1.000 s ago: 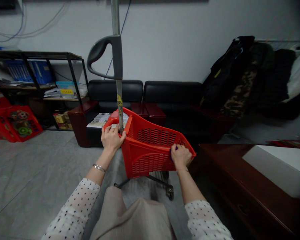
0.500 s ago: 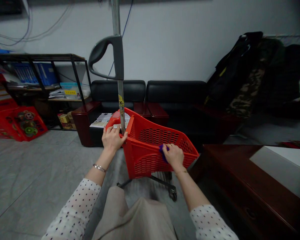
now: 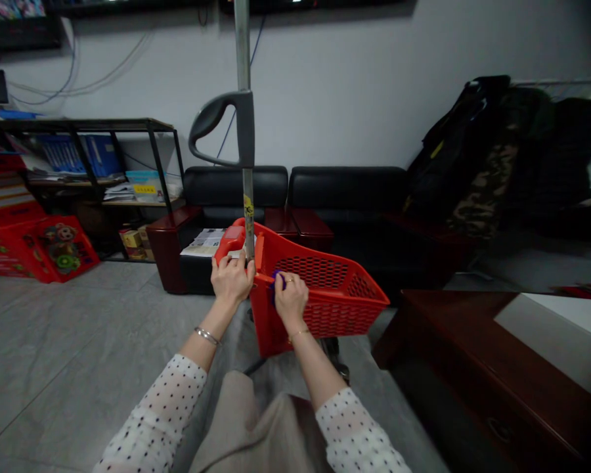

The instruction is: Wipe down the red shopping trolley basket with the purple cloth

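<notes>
In the head view a red plastic shopping cart (image 3: 345, 315) with perforated sides stands in front of me. A metal pole (image 3: 249, 210) rises from its left end and carries a grey loop handle (image 3: 246, 131). My left hand (image 3: 232, 279) is closed over the cart's rim at the foot of the pole, beside the red handle (image 3: 230, 242). Pressed to the near top rim, my right hand (image 3: 291, 299) is closed on a purple cloth (image 3: 276, 284), most of which its fingers hide.
Behind the cart is a black sofa (image 3: 347, 190) with dark red wooden arms. A brown wooden table (image 3: 443, 341) stands close on the right. At the left are a black-framed shelf (image 3: 157, 157) and red boxes (image 3: 66, 249); dark coats (image 3: 473, 144) hang at the right.
My right hand has slid left along the cart's near rim with the purple cloth, toward my left hand. My left hand keeps its place on the cart. The view has tilted up slightly.
</notes>
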Motion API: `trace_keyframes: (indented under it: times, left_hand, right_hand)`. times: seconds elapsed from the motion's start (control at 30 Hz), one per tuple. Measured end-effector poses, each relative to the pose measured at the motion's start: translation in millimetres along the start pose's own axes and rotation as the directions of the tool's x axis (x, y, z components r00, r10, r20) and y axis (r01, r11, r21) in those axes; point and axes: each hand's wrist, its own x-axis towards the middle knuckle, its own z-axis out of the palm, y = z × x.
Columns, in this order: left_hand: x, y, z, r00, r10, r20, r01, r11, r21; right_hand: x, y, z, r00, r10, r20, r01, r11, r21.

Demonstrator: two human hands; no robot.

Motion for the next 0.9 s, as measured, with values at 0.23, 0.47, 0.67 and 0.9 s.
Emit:
trace_keyframes:
  times: [0.23,0.47,0.67,0.9]
  left_hand:
    - [-30.3,26.3,-29.3,0.998,0.050,0.049,-0.048,0.998,-0.039]
    - [21.7,-16.0,-33.5,0.962,0.200,0.187,-0.162,0.966,-0.199]
    - [16.6,8.7,-15.0,0.947,0.190,0.258,-0.093,0.934,-0.345]
    - [-21.2,81.3,-25.3,0.991,0.021,0.132,0.019,0.957,-0.291]
  right_hand:
    - [0.9,-4.8,-11.1,0.995,0.008,-0.099,0.023,0.952,0.305]
    - [9.5,39.5,-35.4,0.989,0.141,-0.043,-0.111,0.904,0.414]
    - [9.0,40.0,-44.1,0.928,0.362,-0.091,-0.296,0.862,0.412]
    - [13.9,39.7,-78.3,0.752,0.637,-0.173,-0.532,0.740,0.411]
